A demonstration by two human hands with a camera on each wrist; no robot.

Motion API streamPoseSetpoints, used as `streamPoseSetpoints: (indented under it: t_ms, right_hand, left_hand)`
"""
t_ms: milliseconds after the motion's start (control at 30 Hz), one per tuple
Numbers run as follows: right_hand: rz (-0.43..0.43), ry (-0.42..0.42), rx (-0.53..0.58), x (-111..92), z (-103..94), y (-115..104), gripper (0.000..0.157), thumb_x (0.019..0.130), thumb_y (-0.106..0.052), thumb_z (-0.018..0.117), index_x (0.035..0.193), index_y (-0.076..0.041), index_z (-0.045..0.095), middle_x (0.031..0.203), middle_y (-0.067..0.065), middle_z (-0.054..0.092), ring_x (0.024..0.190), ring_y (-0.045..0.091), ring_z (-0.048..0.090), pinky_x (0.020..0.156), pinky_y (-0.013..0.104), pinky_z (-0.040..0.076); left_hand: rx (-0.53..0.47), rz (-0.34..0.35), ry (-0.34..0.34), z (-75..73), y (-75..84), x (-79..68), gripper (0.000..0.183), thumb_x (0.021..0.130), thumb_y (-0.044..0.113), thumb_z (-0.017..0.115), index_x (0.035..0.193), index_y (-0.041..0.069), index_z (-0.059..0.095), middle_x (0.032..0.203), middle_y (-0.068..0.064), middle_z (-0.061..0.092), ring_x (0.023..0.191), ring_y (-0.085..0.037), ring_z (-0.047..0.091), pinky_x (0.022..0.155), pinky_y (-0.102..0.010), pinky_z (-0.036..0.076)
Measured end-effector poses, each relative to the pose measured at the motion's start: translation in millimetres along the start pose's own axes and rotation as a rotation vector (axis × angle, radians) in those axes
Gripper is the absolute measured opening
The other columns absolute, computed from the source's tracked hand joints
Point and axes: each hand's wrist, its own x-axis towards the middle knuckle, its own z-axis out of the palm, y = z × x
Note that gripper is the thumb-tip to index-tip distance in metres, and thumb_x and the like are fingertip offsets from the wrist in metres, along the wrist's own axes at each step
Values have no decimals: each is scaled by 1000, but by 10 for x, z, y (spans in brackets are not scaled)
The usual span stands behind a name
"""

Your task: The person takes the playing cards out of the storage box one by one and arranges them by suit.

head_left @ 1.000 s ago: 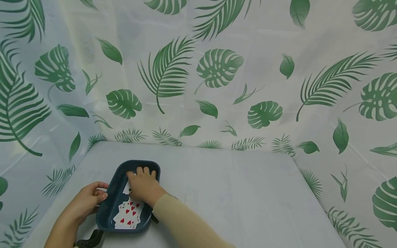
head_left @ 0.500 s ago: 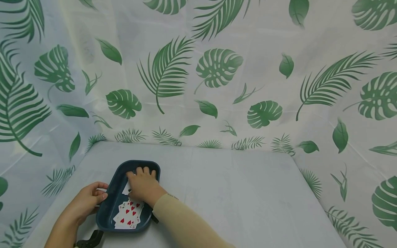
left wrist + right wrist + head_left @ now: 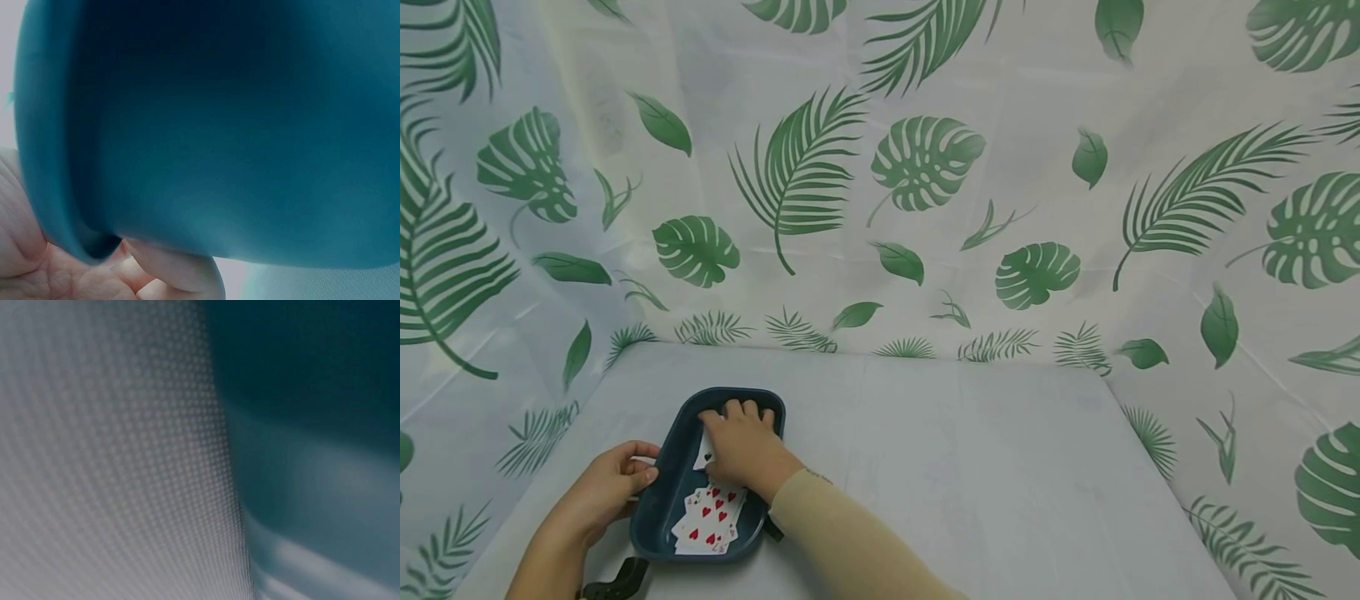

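Note:
A dark blue rectangular tray (image 3: 658, 508) with rounded corners stands on the white table at the left. My left hand (image 3: 613, 483) grips its left rim; in the left wrist view the thumb side and fingers (image 3: 181, 269) lie on either side of the tray wall. My right hand (image 3: 745, 450) reaches inside over the far half, fingers spread and bent downward, covering part of a white card (image 3: 703, 457) with a black mark. Its fingertips and anything under the palm are hidden. Fanned playing cards (image 3: 707, 525), with red hearts showing, lie in the near half.
A black strap-like piece (image 3: 617, 581) shows below my left wrist at the tray's near corner. The white table (image 3: 962, 475) stretches to the right. Leaf-print sheets (image 3: 925, 167) enclose the table at the back and sides. A beige sleeve (image 3: 125, 456) fills much of the right wrist view.
My right hand has shifted slightly left inside the tray, and more of the black-marked card shows beside it. The head view has moved a little. The left hand keeps its hold.

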Motion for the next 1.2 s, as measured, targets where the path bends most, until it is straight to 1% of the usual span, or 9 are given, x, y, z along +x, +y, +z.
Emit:
streamPoseSetpoints:
  t_ms: [133,300,533,633,933,1200]
  right_hand:
    - [-13,5,5,-10,-18,0,77,91,-48,83,159,-36,47,150,-2,57,133,21,50,112,48,42]
    - [-41,4,20,-12,2,-8,80,91,-48,83,160,-37,45,151,-3,57,135,21,49,115,51,40]
    - [-61,55,-2,32,60,33,82,88,-55,83,159,-39,45,150,-8,57,134,17,49,118,46,40]
    - [-66,72,8,50,56,56,83,87,-56,84,159,-39,45,150,-9,56,134,17,50,119,45,41]
    - [-103,76,74,20,-81,41,81,91,-55,81,161,-40,43,155,-9,54,140,16,50,118,40,44]
    - [-68,83,132,-27,-148,63,84,89,-55,83,161,-43,41,157,-10,53,142,17,48,114,41,43]
  left_hand:
    - [4,3,-10,-5,3,-1,37,108,-2,52,143,-12,43,99,-12,66,84,-21,71,73,-40,60]
    - [9,-6,-12,-13,1,-12,37,108,-2,52,142,-13,43,98,-12,66,83,-21,71,73,-40,59]
    - [-7,1,-24,-9,-3,-3,37,109,-2,51,143,-13,41,97,-11,66,83,-22,71,72,-41,59]
    - [-7,1,-25,-9,3,7,36,109,-2,51,143,-12,41,96,-11,66,82,-22,71,72,-41,58]
    - [-1,-5,-34,-11,25,5,36,109,-2,51,142,-12,41,94,-10,66,82,-21,71,72,-41,58]
    - [4,-13,-40,-19,19,26,36,109,-1,52,142,-12,42,94,-10,65,84,-20,70,73,-40,59]
